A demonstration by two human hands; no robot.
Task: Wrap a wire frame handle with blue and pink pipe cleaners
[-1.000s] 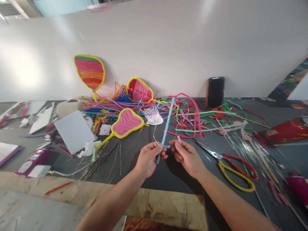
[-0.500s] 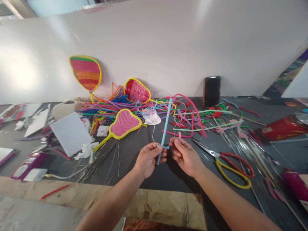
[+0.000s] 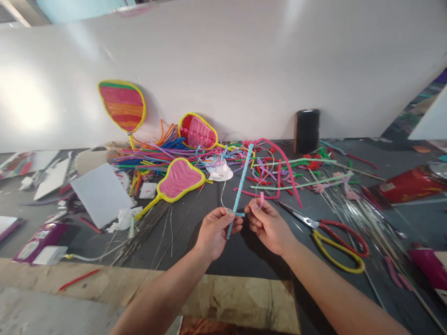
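My left hand (image 3: 215,232) is closed on the lower part of a stick wound in light-blue pipe cleaner (image 3: 243,181), which slants up and away from me. A short blue end sticks out sideways at my fingers, toward the right hand. My right hand (image 3: 268,225) pinches a pink pipe cleaner (image 3: 261,199), its short loop showing above the thumb. A longer pink pipe cleaner (image 3: 284,163) arches rightward from near the stick's top; whether they join, I cannot tell. Thin wire also rises near the right fingers.
Red-and-yellow-handled scissors (image 3: 335,246) lie right of my hands, beside loose metal wires. Behind are piled coloured pipe cleaners (image 3: 150,156), a pink yellow-rimmed fan shape (image 3: 181,180) and a phone (image 3: 307,131) against the wall. A red can (image 3: 412,184) lies far right.
The blue stick's top has swung slightly right, and the long pink pipe cleaner has shifted right a little. The pink piece in my right hand has turned slightly. Both hands keep their grip.
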